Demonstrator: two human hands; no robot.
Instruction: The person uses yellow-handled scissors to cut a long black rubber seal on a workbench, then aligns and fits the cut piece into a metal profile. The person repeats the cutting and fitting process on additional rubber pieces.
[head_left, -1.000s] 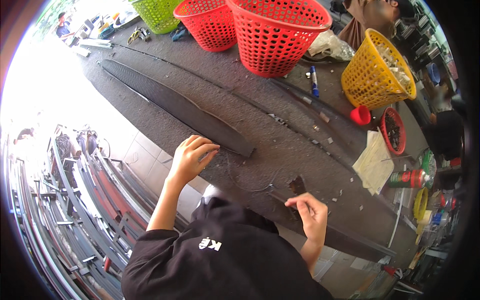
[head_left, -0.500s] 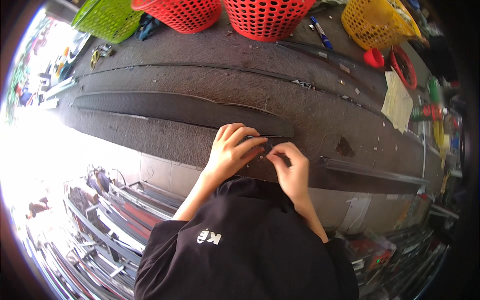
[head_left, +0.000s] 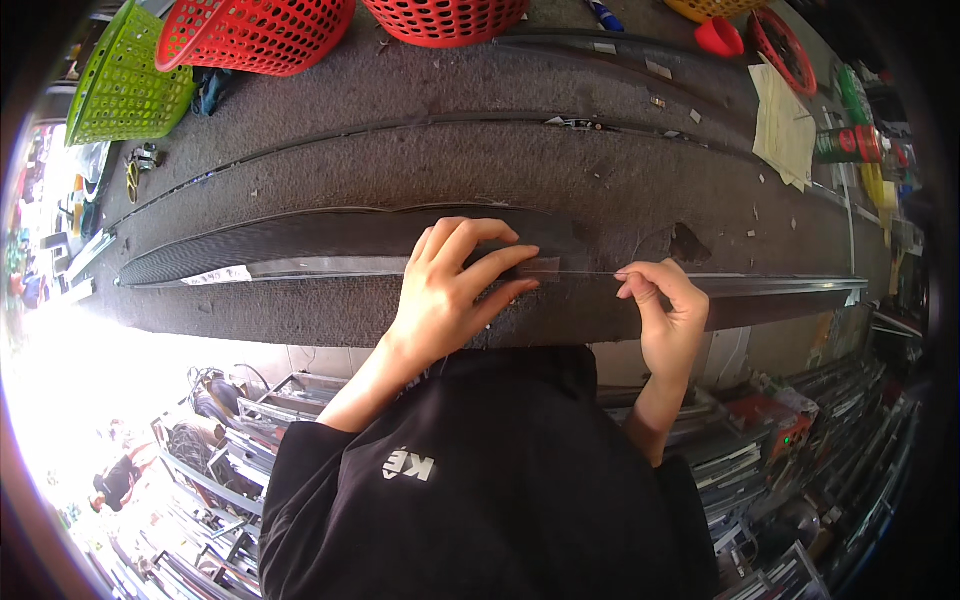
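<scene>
A long black pleated mesh screen (head_left: 310, 238) lies across the work table, with a pale, see-through strip (head_left: 320, 267) along its near edge. My left hand (head_left: 450, 288) is over the screen's right end, fingers arched on the far side and thumb on the near side, gripping it. From that end a thin thread (head_left: 590, 272) runs out to the right, nearly straight. My right hand (head_left: 672, 312) pinches the thread between thumb and forefinger, well apart from the left hand. A white label (head_left: 217, 275) sits on the strip's left part.
Red baskets (head_left: 255, 35) and a green basket (head_left: 130, 75) stand along the far side. A metal profile (head_left: 785, 284) lies at the right, near the front edge. Paper sheets (head_left: 783, 125), a red cup (head_left: 719, 38) and a spray can (head_left: 850, 145) are farther right. Racks of metal bars (head_left: 215, 450) stand below.
My right hand has moved right, away from my left, and the thread now stretches between them. The screen's near edge with the pale strip has come into sight. The view has shifted.
</scene>
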